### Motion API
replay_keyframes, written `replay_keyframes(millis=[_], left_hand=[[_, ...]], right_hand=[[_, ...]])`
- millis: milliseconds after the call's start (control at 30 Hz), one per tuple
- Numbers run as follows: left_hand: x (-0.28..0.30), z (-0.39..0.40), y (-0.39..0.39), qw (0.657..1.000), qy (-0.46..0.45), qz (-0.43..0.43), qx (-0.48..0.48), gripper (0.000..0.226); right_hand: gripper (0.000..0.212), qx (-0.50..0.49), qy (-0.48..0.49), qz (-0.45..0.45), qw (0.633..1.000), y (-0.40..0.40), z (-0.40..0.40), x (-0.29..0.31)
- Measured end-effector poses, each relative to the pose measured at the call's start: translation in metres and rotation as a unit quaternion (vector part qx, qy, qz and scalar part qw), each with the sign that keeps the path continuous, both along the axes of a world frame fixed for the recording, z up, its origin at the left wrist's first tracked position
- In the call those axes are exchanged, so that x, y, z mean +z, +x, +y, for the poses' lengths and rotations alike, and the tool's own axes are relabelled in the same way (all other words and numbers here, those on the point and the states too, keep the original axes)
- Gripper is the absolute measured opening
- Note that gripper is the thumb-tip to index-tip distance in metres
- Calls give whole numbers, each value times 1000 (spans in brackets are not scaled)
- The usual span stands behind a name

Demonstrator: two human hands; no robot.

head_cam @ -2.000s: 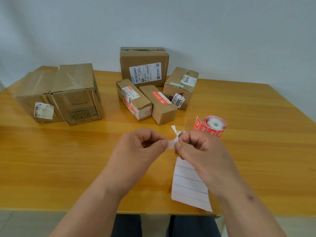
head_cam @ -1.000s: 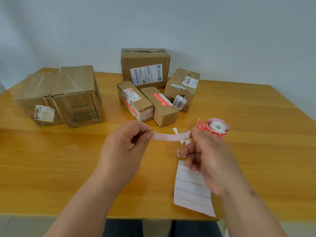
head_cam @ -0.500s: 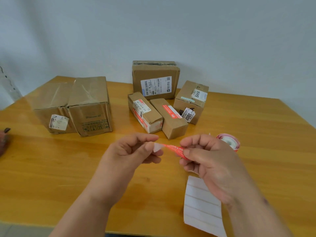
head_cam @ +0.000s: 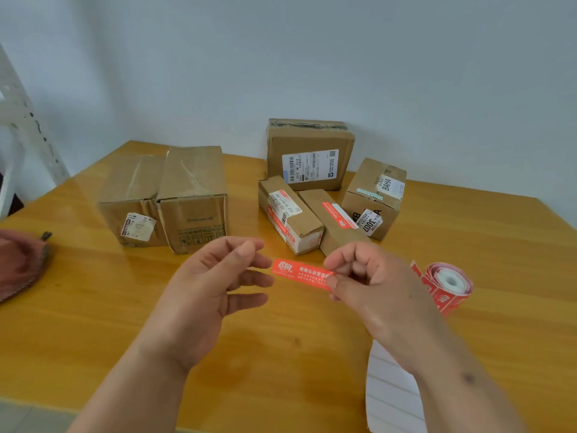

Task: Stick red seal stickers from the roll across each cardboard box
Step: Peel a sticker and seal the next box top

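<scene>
**Red sticker held level above the table**

A red sticker (head_cam: 301, 274) hangs in the air above the wooden table (head_cam: 93, 307), in front of the boxes. Its long axis runs left to right, dipping slightly toward the right end, and its printed white text faces up toward the camera.

The right hand (head_cam: 371, 282) pinches the sticker's right end between thumb and forefinger, the other fingers curled in. The left hand (head_cam: 215, 282) sits at the left end with its fingers loosely spread and nearly straight; its fingertips reach the sticker's left edge, but whether they grip it cannot be told.

The roll (head_cam: 446, 284) lies on the table just right of the right hand, with a red tail of stickers peeling off its left side. A white backing strip (head_cam: 393, 398) lies flat under the right forearm, reaching the table's near edge.

Beyond the hands lie two long boxes side by side: one (head_cam: 288, 214) with a red strip along its side, the other (head_cam: 335, 220) with a red sticker on top. A square box (head_cam: 374, 198) stands to their right, a larger labelled box (head_cam: 309, 153) against the wall, and two big boxes (head_cam: 165, 195) touch each other on the left.
</scene>
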State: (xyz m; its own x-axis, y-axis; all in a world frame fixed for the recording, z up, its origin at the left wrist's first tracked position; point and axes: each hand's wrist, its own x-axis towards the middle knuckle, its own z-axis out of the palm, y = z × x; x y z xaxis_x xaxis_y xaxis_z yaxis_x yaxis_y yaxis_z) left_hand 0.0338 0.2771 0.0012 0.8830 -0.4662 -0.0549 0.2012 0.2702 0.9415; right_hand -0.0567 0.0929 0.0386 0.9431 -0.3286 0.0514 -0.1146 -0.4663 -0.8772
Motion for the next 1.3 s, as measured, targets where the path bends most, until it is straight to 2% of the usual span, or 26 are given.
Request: replay_keyframes(millis=[67, 200, 300, 367, 467, 733, 900, 1100, 1167, 1233, 1300], left_hand=[[1, -2, 0, 998, 54, -14, -7, 44], [3, -3, 2, 999, 40, -21, 8, 17], [3, 2, 9, 994, 70, -59, 55, 9], [5, 6, 12, 975, 155, -127, 94, 12], [9, 9, 17, 925, 269, -221, 151, 13], [15, 34, 50, 889, 327, -231, 224, 27], [20, 51, 71, 876, 346, -217, 256, 38], [25, 56, 81, 881, 326, -205, 276, 47], [24, 60, 84, 873, 330, -195, 302, 46], [24, 64, 87, 857, 347, -209, 319, 46], [22, 61, 89, 841, 391, -230, 294, 46]], right_hand=[[20, 27, -30, 1, 999, 5, 8, 0], [19, 61, -57, 4, 997, 18, 19, 2], [15, 63, -58, 19, 996, 31, 24, 3], [13, 58, -71, 44, 995, 43, 29, 2], [12, 49, -105, 73, 991, 64, 38, 1], [7, 81, -225, 42, 970, 118, 64, 10], [14, 112, -261, 6, 959, 145, 79, 20], [10, 129, -141, -4, 982, 159, 82, 32], [8, 98, -94, -3, 991, 163, 78, 33], [14, 62, -13, 2, 998, 171, 70, 29], [11, 37, 70, 24, 997, 179, 64, 21]])
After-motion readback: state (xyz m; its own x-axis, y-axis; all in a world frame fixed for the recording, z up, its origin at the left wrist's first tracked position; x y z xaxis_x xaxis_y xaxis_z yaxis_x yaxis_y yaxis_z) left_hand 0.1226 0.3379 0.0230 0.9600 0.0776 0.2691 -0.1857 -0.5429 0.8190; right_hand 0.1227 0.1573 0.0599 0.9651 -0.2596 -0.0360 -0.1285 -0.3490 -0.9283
